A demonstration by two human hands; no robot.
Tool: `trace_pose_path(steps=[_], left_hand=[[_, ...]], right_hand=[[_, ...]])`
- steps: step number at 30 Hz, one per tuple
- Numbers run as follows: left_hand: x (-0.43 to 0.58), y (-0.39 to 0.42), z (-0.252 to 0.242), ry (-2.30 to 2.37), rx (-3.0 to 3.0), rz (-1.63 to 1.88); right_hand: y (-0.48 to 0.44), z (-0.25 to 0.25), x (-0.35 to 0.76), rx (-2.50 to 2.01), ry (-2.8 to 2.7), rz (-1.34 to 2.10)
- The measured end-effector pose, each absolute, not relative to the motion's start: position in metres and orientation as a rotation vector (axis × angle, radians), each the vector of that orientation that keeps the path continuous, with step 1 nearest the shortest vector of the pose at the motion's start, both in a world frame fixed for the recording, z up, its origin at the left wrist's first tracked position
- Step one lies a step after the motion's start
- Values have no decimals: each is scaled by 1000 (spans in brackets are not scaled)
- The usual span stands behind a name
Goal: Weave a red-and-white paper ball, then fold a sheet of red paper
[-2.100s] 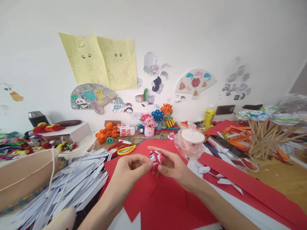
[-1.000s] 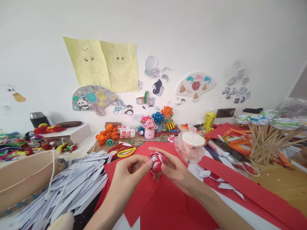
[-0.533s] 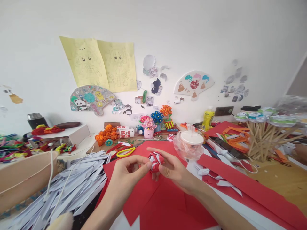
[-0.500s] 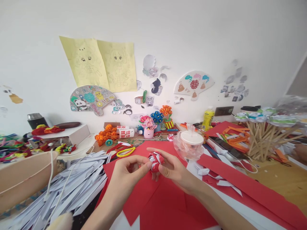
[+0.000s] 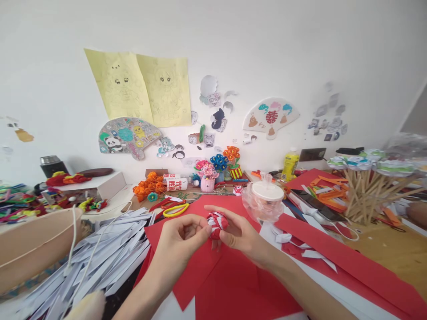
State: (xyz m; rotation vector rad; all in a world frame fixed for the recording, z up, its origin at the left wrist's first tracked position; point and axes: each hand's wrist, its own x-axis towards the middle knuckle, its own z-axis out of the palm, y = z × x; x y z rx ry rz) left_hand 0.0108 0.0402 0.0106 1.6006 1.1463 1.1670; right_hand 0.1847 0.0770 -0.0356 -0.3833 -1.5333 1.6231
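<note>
Right now, the ball (image 5: 217, 223) is up between both sets of fingers, its red and white bands interlaced, and I'd call it well shaped already. Left fingers (image 5: 201, 236) pinch its left side; right fingers (image 5: 229, 241) cup the right, so it's gripped from both flanks. Any ends left to tuck? Too small to tell! Below the fingers, red paper (image 5: 230, 284); beyond them on the surface (image 5: 396, 249), another red-and-white piece (image 5: 237, 190), its finish unclear. Left of them, plenty of white strips (image 5: 116, 244), seemingly unused.
</note>
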Motion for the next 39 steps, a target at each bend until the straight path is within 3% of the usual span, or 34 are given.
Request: trace_pose_path(steps=[9,25,39], left_hand=[[12,38,14,1237,1627,1217],[4,35,17,1361,2129,1423],[7,28,18,1305,2408,1528]], right_hand=[[78,-37,183,-510,-1538,1462],[76,-34,184,-259,-1386,1719],[73,-28,185,-270,-1428,1654]])
